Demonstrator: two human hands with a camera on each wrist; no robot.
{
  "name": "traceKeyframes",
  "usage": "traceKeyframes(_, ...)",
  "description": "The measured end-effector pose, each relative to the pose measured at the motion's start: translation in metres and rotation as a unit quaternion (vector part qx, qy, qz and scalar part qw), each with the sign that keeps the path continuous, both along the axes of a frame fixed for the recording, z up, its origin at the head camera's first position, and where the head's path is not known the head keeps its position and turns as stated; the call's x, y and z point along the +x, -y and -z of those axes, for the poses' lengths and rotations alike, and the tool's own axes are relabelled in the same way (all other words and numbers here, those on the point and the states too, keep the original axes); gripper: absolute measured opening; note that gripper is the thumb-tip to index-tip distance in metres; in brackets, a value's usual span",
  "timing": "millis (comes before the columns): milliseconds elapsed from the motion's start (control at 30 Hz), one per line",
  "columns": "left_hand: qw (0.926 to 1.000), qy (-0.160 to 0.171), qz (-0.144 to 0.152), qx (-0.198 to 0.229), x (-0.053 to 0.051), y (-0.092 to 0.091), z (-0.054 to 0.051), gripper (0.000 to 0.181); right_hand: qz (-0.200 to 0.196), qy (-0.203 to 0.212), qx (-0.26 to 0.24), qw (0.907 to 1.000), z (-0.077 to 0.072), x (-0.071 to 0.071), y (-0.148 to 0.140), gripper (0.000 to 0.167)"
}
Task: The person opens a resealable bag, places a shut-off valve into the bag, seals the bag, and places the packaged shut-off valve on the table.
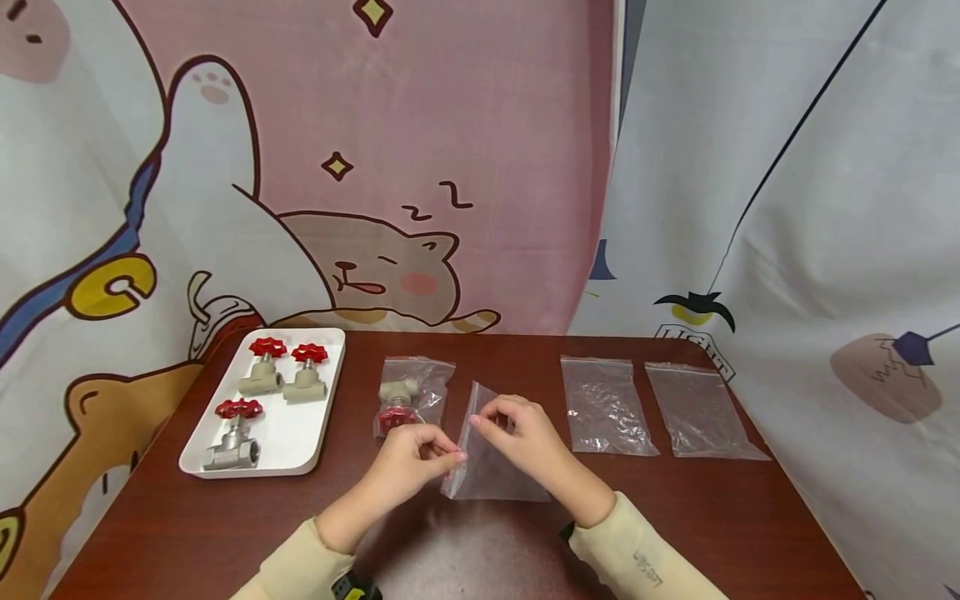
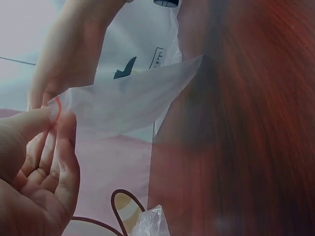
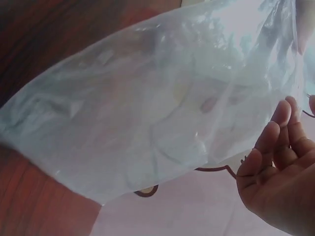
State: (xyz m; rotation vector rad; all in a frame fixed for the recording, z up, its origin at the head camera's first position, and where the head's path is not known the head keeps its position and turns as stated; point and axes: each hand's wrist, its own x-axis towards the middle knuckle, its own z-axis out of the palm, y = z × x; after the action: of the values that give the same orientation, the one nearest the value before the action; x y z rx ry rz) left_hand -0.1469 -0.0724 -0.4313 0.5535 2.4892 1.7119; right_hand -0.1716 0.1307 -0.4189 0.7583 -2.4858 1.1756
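Note:
A clear plastic zip bag (image 1: 498, 479) stands tilted over the table between both hands, with nothing seen inside it. My left hand (image 1: 408, 462) pinches its mouth edge between thumb and finger, by a red strip (image 2: 59, 109) in the left wrist view. Farther along that same edge, my right hand (image 1: 528, 437) pinches the bag with thumb and forefinger. Seen from the right wrist, the bag (image 3: 123, 113) hangs wide and partly hides the background. Just beyond the left hand lies another clear bag (image 1: 431, 396) containing a beige valve (image 1: 397, 390) with a red handwheel.
At left, a white tray (image 1: 292, 437) bears two beige valves (image 1: 262, 377) and a metal valve (image 1: 234, 448), all with red handwheels. Two flat clear bags (image 1: 606, 408) lie at the table's right. A printed curtain (image 1: 487, 250) hangs behind the table's back edge.

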Motion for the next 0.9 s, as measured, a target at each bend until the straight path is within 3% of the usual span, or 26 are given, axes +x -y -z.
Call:
traceKeyframes(233, 0.9995, -0.019, -0.008, -0.023, 0.0018, -0.0041, -0.0007, 0.013, -0.020, 0.032, 0.000, 0.9993, -0.0015, 0.0009, 0.0055, 0.006)
traceKeyframes(567, 0.9993, -0.023, -0.017, -0.024, 0.0028, -0.0061, 0.0017, 0.014, -0.011, 0.053, -0.009, 0.9985, -0.0026, 0.0002, 0.0112, 0.006)
traceKeyframes(667, 0.9997, -0.006, -0.023, -0.006, 0.0029, -0.0052, 0.0042, 0.014, -0.012, 0.049, -0.012, 0.9986, -0.0025, 0.0006, 0.0110, 0.007)
traceKeyframes(900, 0.9961, 0.046, -0.067, 0.033, 0.0004, -0.0006, 0.0037, 0.017, 0.012, 0.041, -0.002, 0.9991, 0.0005, -0.0003, 0.0070, 0.012)
